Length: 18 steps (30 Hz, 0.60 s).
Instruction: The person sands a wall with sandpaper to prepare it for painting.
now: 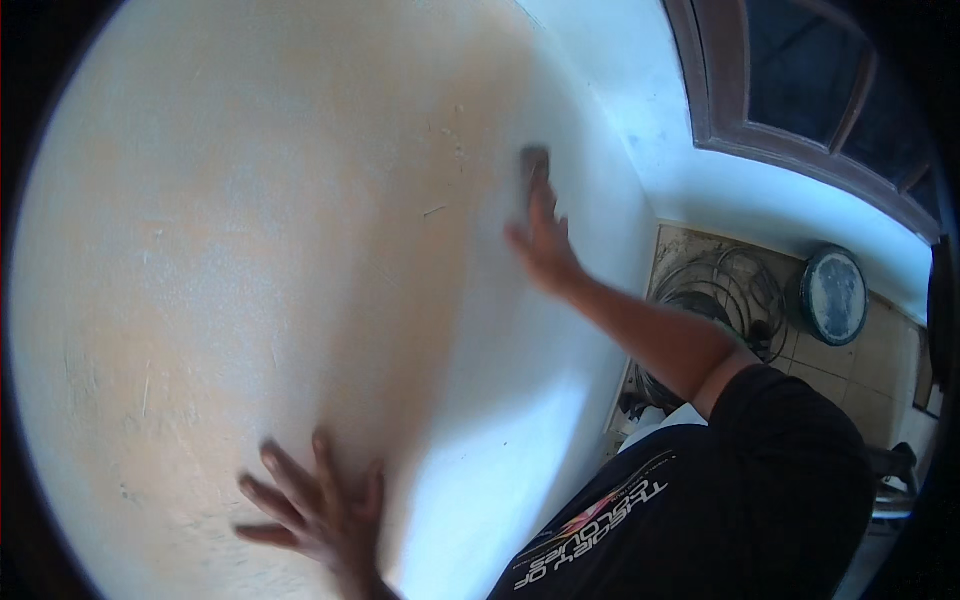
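Observation:
A plastered wall (300, 262) with patchy tan and white colouring, scratches and small marks fills most of the view. Against its paler right part, my right hand (546, 244) presses a small dark pad (535, 159) under its extended fingers. Motion blur hides whether that pad is a sanding block or folded sandpaper. My left hand (315, 502) is spread out low on the wall, fingers apart, with nothing visible in it. Its palm is hidden.
A brown-framed window (712, 112) is set in the white adjoining wall (637, 97) at upper right. Below it, on the tiled floor (825, 367), are coiled hose or cable (739, 289) and a lidded bucket (834, 296). A metal-legged object (892, 499) stands at the lower right.

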### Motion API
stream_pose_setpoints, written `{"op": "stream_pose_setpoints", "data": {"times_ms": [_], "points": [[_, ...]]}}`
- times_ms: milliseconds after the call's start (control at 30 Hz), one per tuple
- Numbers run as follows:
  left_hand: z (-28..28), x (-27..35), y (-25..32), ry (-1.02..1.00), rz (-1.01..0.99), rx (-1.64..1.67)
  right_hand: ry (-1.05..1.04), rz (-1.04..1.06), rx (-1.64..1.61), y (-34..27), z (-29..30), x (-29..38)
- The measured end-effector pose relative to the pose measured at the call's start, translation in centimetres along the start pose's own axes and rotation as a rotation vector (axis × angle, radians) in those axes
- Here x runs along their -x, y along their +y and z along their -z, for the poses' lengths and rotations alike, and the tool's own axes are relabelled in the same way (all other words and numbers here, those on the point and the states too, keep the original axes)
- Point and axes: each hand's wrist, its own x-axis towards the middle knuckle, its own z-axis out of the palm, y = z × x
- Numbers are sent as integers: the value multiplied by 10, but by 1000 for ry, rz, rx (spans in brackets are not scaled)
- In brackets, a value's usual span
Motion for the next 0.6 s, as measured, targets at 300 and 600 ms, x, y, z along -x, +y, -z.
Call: {"op": "stream_pose_setpoints", "data": {"times_ms": [300, 600], "points": [[26, -228, -57, 206, -205, -141, -356, 371, 128, -15, -18, 84], [34, -281, -24, 337, -303, -68, 228, -243, -92, 63, 25, -85]]}}
